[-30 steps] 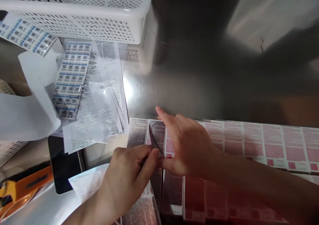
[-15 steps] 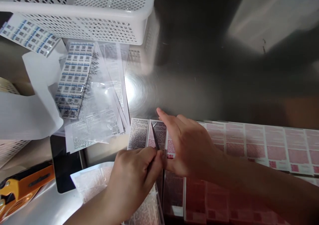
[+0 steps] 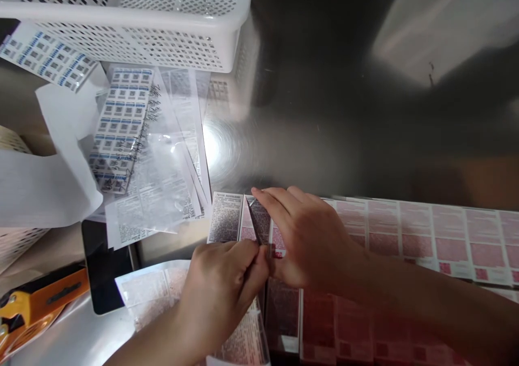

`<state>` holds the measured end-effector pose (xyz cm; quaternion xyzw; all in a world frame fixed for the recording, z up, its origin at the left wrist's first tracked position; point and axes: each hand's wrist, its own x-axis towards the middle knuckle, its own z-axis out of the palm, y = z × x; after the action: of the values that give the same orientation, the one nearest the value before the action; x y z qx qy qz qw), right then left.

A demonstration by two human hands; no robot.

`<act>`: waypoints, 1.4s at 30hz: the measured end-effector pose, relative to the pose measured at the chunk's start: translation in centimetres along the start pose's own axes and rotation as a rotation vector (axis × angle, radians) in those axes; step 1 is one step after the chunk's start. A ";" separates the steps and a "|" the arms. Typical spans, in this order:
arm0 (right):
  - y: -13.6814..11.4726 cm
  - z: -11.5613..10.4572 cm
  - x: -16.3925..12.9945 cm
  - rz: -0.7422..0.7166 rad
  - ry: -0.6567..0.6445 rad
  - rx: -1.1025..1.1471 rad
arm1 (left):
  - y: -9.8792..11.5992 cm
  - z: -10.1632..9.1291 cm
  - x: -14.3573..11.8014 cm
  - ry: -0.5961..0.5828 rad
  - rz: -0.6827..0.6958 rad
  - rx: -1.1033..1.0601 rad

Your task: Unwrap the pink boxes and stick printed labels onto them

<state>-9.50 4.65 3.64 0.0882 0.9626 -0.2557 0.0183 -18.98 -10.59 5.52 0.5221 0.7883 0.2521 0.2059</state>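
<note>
My left hand (image 3: 225,287) pinches the lower end of a printed label (image 3: 258,214) between thumb and index finger. The label lies tilted over one of the pink boxes (image 3: 385,231), its left edge raised in a dark sliver. My right hand (image 3: 308,236) rests on that row with fingers stretched out, its index fingertip at the label's top edge. Its thumb reaches down close to my left thumb. At the row's left end, another box carries a dark-text label (image 3: 225,217). Beneath my left hand and forearm lies a label sheet (image 3: 152,290), partly hidden.
A white perforated basket (image 3: 162,36) stands at the back left. Before it lie QR-code sticker sheets (image 3: 121,122), plastic sleeves with papers (image 3: 162,171) and curled white paper (image 3: 65,139). A black phone-like slab (image 3: 107,274) and an orange-handled tool (image 3: 48,301) lie at lower left.
My right index finger has bent down from above the box edge onto the label's top. My left hand and the label's lower end have shifted slightly right.
</note>
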 end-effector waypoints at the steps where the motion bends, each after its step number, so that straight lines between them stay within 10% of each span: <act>1: 0.0 0.0 0.0 0.003 -0.002 0.002 | 0.0 0.0 0.0 0.002 -0.002 0.001; 9: 0.0 -0.3 0.1 -0.005 -0.029 0.018 | 0.0 0.0 0.0 -0.009 -0.022 -0.014; 17: 3.0 -5.2 2.7 -0.197 -0.140 0.324 | -1.0 0.3 -0.5 -0.004 -0.032 -0.127; 27: 3.6 -5.2 9.6 -0.704 -0.360 0.003 | -1.3 1.5 -0.8 0.165 0.028 -0.106; 42: 2.3 -5.7 9.8 -0.752 -0.444 -0.306 | -1.6 1.7 -0.7 0.154 0.022 0.002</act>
<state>-18.69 11.00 6.66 -0.3279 0.9271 -0.1123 0.1429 -18.86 -11.43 3.29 0.5099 0.7964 0.2930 0.1412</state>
